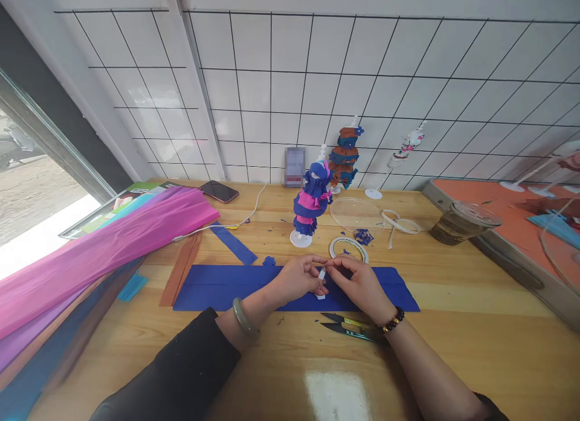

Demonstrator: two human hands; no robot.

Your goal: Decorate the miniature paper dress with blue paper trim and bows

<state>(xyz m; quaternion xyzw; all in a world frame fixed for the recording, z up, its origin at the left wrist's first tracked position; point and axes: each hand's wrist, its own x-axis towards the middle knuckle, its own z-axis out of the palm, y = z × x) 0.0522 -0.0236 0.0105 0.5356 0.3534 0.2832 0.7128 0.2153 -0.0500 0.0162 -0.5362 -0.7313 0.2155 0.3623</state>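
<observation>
A small white strip [322, 273], perhaps a piece of tape, stands between my two hands over a long dark blue crepe paper sheet [217, 288]. My left hand [299, 277] pinches it with thumb and fingers. At its upper end, the fingertips of my right hand [357, 282] are pressed together and partly hide it. The blue sheet lies flat on the wooden table beneath both hands. Just beyond my fingers rests a roll of white tape [335, 244]. Black-bladed thread snips [347, 330] lie below the sheet, partly under my right wrist.
A pink and blue ruffled paper figure on a white stand [312, 203] rises beyond the sheet. Behind it stands a brown and blue one [344, 158]. Pink crepe paper [158, 228] lies left, near a phone [219, 191]. A lidded drink cup [462, 223] stands right.
</observation>
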